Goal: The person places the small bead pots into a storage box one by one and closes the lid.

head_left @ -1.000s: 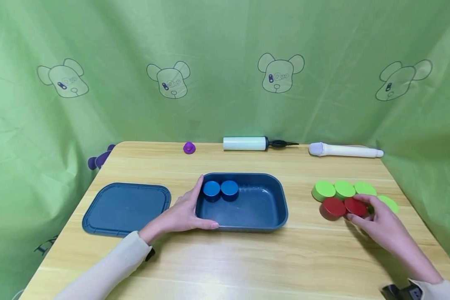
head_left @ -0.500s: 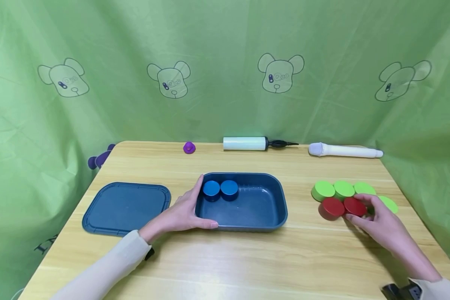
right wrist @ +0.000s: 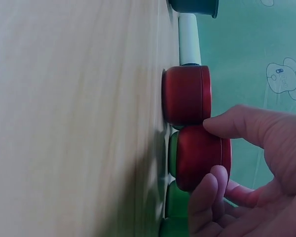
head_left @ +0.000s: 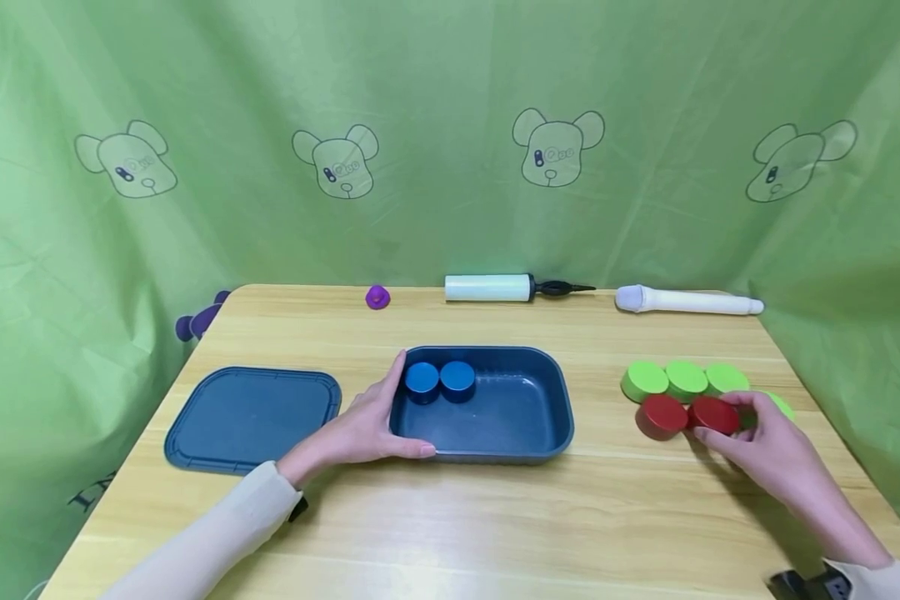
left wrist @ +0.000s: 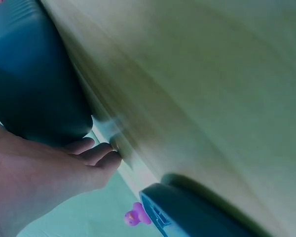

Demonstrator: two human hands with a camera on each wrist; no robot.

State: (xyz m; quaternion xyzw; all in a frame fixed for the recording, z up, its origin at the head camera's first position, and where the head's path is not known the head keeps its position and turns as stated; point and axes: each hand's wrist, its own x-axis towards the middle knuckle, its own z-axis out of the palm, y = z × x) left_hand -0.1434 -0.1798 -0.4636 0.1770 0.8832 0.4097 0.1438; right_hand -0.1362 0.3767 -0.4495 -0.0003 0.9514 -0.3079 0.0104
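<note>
Pinching the right red tin (head_left: pixel 714 415) between thumb and fingers, the right hand (head_left: pixel 771 450) in the head view is to the right of this tin and somewhat nearer to the person. So the tin lies at its fingertips, to the far left of the palm. The tin is round, without a long side. The left red tin (head_left: pixel 662 417) stands just beside it, and green tins (head_left: pixel 686 381) stand close behind. The blue box (head_left: pixel 525 408) lies well apart to the left on the bench (head_left: pixel 495 525), its long axis going left to right, toward the tins. The left hand (head_left: pixel 363 427) grips the left end of this box, so the right hand is clearly the nearer one to the red tins

In the left wrist view, the left hand is against the blue box, and no red tin can be seen

In the right wrist view, the thumb is on the side toward the left red tin, and the fingers are on the opposite side. The right red tin looks slightly tilted, and I judge its bottom is a little off the bench
</note>
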